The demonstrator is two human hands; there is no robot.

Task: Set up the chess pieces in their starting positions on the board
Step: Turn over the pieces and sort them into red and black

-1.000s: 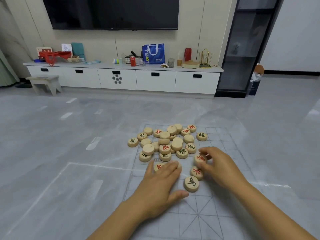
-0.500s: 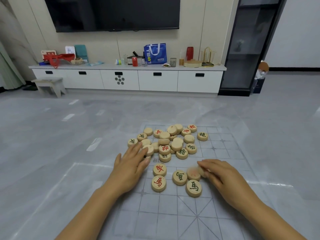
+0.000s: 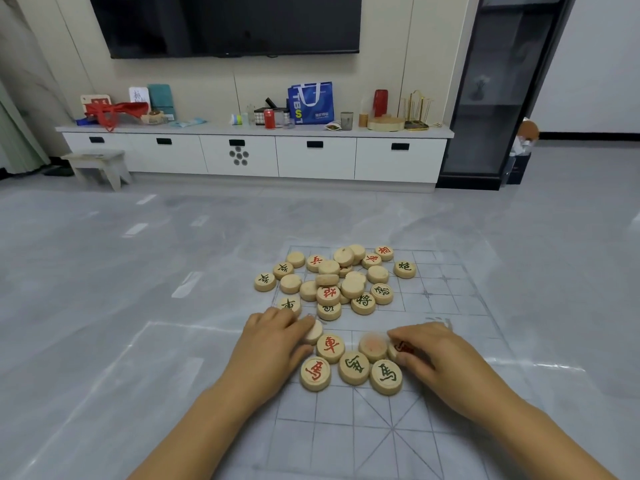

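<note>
Sorting was underway: the left hand (image 3: 273,344) rested fingers on a blank piece (image 3: 313,332), the right hand (image 3: 436,358) pinched a red-marked piece (image 3: 401,349) mid-board (image 3: 450,292); placing at edge rows seemed next.

Pale matt wooden discs (image 3: 329,347), clear plastic board sheet (image 3: 346,438), glossy floor (image 3: 104,306).

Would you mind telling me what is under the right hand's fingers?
Under the right hand a round wooden piece with a red mark shows partly at the fingertips; the fingers cover most of it, so its character cannot be read.
</note>
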